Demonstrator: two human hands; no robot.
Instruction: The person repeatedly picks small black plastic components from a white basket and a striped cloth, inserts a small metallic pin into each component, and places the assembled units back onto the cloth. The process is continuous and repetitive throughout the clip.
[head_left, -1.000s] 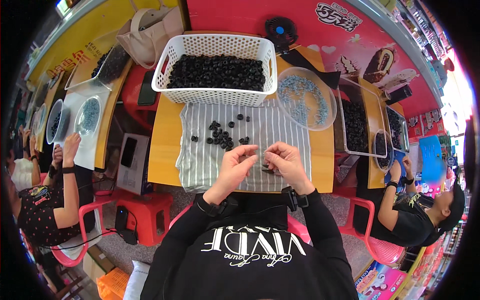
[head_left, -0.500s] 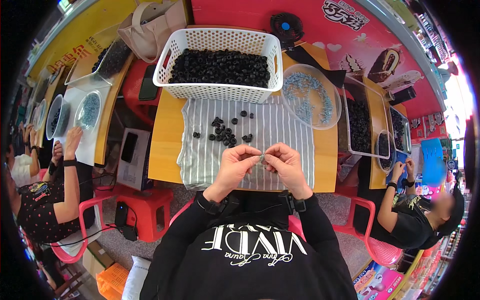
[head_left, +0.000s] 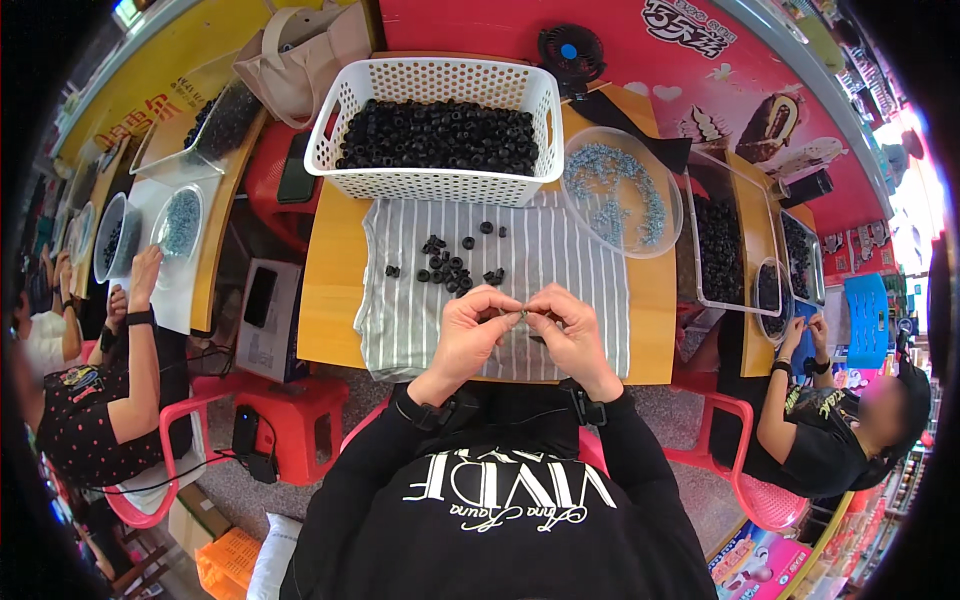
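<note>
Both hands meet over the near part of the striped cloth [head_left: 385, 325] on the counter [head_left: 325, 285]. Left hand [head_left: 473, 328] and right hand [head_left: 566, 332]: thumb and index fingers pinched together at the tips, both clamped on a tiny piece [head_left: 523, 313] between them; too small to identify. Loose black parts [head_left: 455, 278] lie just beyond the left hand. White basket [head_left: 440, 187] of black parts behind; clear round dish [head_left: 627, 196] with blue bits [head_left: 651, 215] right of it.

Seemingly a snack shop, judging by the food pictures [head_left: 769, 128] on the red wall [head_left: 465, 28].
</note>
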